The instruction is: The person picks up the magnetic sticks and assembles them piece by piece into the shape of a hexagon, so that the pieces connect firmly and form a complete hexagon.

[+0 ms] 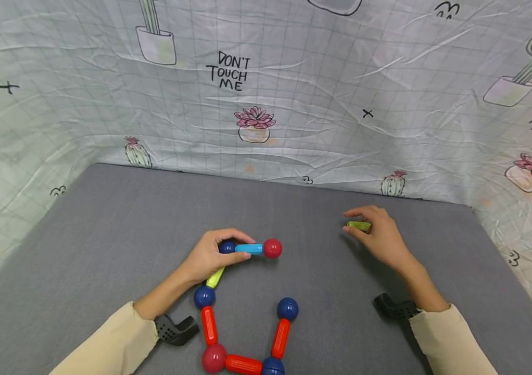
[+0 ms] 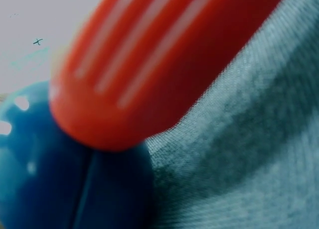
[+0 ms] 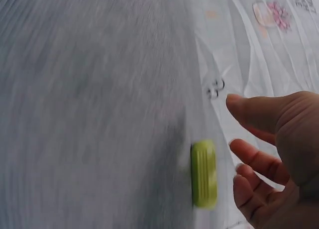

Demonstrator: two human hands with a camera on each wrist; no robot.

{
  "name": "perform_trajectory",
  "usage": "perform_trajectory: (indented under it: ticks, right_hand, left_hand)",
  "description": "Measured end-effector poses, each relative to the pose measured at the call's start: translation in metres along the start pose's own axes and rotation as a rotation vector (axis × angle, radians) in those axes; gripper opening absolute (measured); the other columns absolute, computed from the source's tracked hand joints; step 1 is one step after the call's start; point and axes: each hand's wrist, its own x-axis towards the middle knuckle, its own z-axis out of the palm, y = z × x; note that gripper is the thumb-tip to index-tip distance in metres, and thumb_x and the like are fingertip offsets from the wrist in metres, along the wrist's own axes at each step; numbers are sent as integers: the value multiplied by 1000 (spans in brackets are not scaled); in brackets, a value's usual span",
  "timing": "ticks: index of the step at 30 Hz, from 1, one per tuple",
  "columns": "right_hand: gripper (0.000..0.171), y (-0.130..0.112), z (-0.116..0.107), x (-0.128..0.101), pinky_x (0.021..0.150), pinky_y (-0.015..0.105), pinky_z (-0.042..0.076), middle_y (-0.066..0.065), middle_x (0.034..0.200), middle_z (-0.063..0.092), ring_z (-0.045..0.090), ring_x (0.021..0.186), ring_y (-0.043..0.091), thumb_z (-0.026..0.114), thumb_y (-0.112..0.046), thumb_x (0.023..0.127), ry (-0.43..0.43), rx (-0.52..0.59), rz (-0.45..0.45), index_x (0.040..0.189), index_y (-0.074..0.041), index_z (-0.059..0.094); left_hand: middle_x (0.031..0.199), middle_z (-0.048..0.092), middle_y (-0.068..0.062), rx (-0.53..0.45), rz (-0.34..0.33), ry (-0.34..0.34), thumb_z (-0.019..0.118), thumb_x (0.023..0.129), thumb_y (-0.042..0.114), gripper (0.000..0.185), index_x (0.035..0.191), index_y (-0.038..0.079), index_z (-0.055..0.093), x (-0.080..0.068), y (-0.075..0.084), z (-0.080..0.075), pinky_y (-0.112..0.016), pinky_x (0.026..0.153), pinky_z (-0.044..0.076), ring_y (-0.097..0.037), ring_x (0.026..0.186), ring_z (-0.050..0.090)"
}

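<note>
In the head view my left hand grips a light blue magnetic rod near a dark blue ball. A red ball sits on the rod's other end. From the dark blue ball a yellow-green rod, partly behind the hand, runs to another blue ball. My right hand is at the right, thumb and fingers parted around a loose yellow-green rod. The right wrist view shows that rod apart from the fingertips.
The chain continues through red rods, a dark red ball and blue balls, ending at a blue ball near the front. A red rod fills much of the left wrist view. A patterned cloth borders the grey tabletop.
</note>
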Motion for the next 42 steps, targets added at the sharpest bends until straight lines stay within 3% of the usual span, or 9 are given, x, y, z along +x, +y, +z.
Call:
perform_trajectory:
  ticks: [5, 13, 20, 25, 33, 42]
  right_hand:
    - [34, 13, -7, -6, 71, 42, 35, 17, 112, 61, 47, 97, 34, 76, -15, 83, 7, -13, 20, 114, -5, 66]
    - [39, 24, -8, -12, 73, 48, 38, 20, 109, 59, 51, 92, 34, 75, -9, 83, -28, -60, 54, 119, 0, 62]
    - [27, 24, -4, -12, 65, 39, 40, 8, 91, 63, 53, 77, 22, 75, -6, 82, -7, -74, 15, 107, -5, 67]
    - [27, 22, -2, -11, 63, 36, 40, 5, 87, 63, 53, 73, 18, 75, -7, 82, -26, -76, 10, 108, -6, 67]
    - [30, 4, -1, -11, 60, 34, 47, 11, 95, 65, 63, 78, 23, 71, -10, 88, -23, 6, 18, 116, -5, 63]
    - [32, -39, 9, -13, 60, 27, 52, 2, 91, 63, 63, 73, 11, 71, -6, 87, -109, 148, -43, 117, -12, 63]
  left_hand:
    - [98, 68, -3, -8, 2, -4, 73, 84, 6, 21, 105, 9, 70, 1, -1, 0, -29, 75, 48, -22, 86, 59]
    - [97, 67, -4, -10, 0, -11, 73, 84, 5, 22, 106, 9, 70, 1, -2, 1, -29, 75, 49, -22, 86, 59]
    - [98, 67, -4, -13, -4, -17, 73, 85, 5, 22, 106, 8, 69, 2, -2, -1, -29, 76, 49, -22, 86, 59]
    - [97, 67, -4, -6, 3, -19, 73, 84, 5, 22, 106, 8, 69, 2, -2, -1, -29, 76, 49, -22, 86, 59]
    - [97, 67, -5, -20, 14, -17, 73, 84, 3, 23, 106, 8, 69, 1, 0, -1, -29, 76, 49, -22, 86, 59]
    - [97, 67, -5, -19, 21, -13, 73, 84, 3, 23, 106, 7, 69, 0, -1, -2, -30, 76, 49, -22, 86, 59]
